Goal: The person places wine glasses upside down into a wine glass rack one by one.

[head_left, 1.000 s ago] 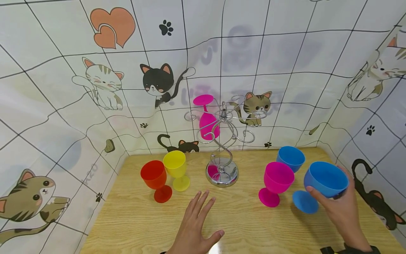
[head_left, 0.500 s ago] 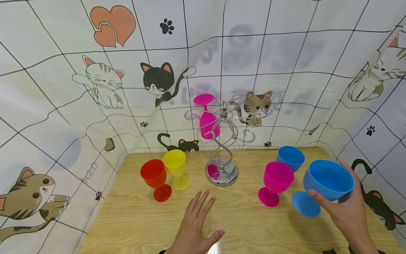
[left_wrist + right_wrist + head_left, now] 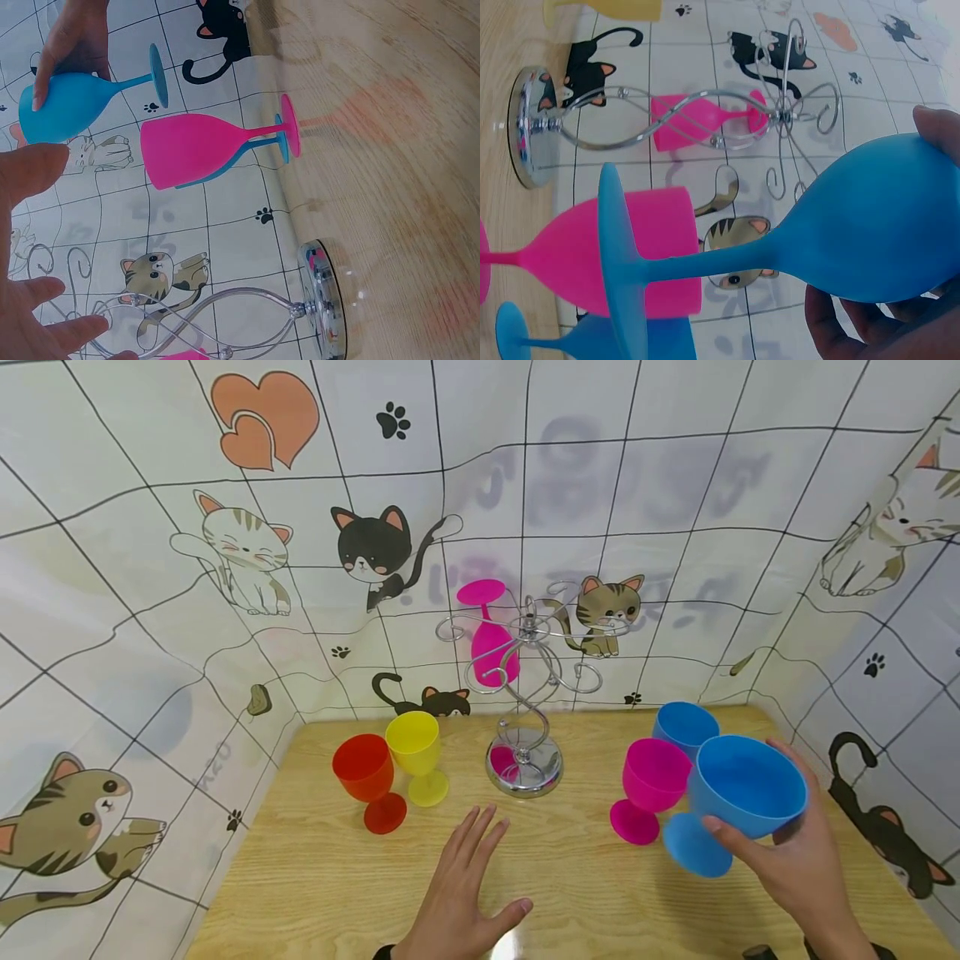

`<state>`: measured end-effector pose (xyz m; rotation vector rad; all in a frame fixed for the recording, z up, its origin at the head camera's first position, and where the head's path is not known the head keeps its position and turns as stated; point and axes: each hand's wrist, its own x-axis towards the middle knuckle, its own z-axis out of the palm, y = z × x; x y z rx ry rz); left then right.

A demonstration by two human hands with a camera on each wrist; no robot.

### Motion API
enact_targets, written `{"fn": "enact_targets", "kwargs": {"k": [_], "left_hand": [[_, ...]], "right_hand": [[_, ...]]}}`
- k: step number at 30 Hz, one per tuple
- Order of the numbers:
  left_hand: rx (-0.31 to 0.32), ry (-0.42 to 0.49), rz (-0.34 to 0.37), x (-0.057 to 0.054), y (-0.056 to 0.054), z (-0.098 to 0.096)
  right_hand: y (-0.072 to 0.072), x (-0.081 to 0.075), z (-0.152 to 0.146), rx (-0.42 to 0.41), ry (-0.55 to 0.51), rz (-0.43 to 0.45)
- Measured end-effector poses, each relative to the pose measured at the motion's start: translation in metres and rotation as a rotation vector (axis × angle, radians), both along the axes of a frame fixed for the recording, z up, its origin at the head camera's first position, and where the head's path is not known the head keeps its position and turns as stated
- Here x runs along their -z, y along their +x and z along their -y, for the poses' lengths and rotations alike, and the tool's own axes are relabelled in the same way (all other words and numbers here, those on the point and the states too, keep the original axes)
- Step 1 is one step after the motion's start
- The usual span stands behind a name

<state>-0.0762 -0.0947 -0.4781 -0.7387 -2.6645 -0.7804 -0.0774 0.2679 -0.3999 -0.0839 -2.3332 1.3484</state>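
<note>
- Left grip (image 3: 461,897): fingers spread, nothing held;
- Metal rack (image 3: 529,628): upright on the worktop (image 3: 315,893); left of and beyond the right grip (image 3: 802,860);
- Blue goblet (image 3: 742,785): raised, long axis near upright, mouth up; its bowl held from the right by the right grip.

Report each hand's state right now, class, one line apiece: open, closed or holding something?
Left hand: open, fingers spread, holding nothing.
Right hand: closed round the bowl of a blue goblet.
</note>
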Motion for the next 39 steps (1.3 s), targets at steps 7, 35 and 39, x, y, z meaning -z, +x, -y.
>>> {"fn": "enact_targets", "kwargs": {"k": [7, 35, 39], "left_hand": [[0.001, 0.018, 0.017, -0.001, -0.001, -0.002], [0.040, 0.482, 0.332, -0.020, -0.008, -0.024], [0.058, 0.506, 0.338, -0.024, -0.007, -0.029]], "right_hand": [[0.001, -0.001, 0.020, -0.058, -0.008, -0.014], [-0.013, 0.010, 0.099, -0.360, -0.079, -0.031], [-0.015, 0.013, 0.109, -0.410, -0.110, -0.032]]}}
